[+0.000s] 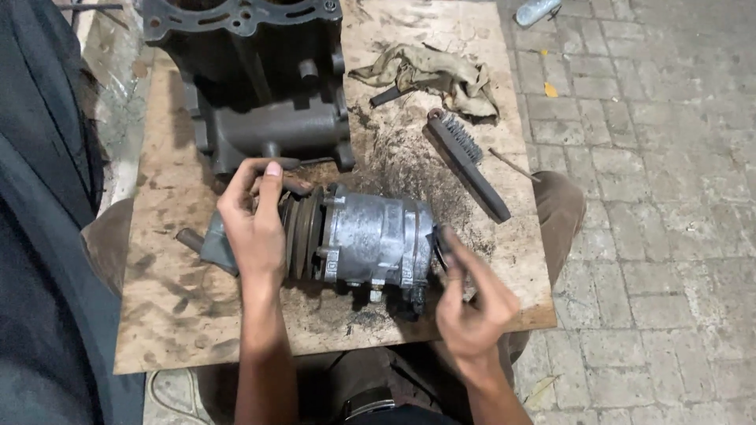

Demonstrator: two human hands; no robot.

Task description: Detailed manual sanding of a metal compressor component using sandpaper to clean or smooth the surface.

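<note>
A grey metal compressor (370,240) with a dark grooved pulley at its left end lies on its side on a stained wooden board (173,299). My left hand (253,216) grips the pulley end, fingers curled over the top. My right hand (471,303) is at the compressor's right end, with thumb and fingers pinched on a small dark part there. What that part is stays unclear.
A dark engine block (260,79) stands at the board's far side. A wire brush (466,161), a dirty rag (441,75) and a thin rod (513,165) lie to the right. Paving stones (661,197) surround the board. Dark cloth (39,236) fills the left edge.
</note>
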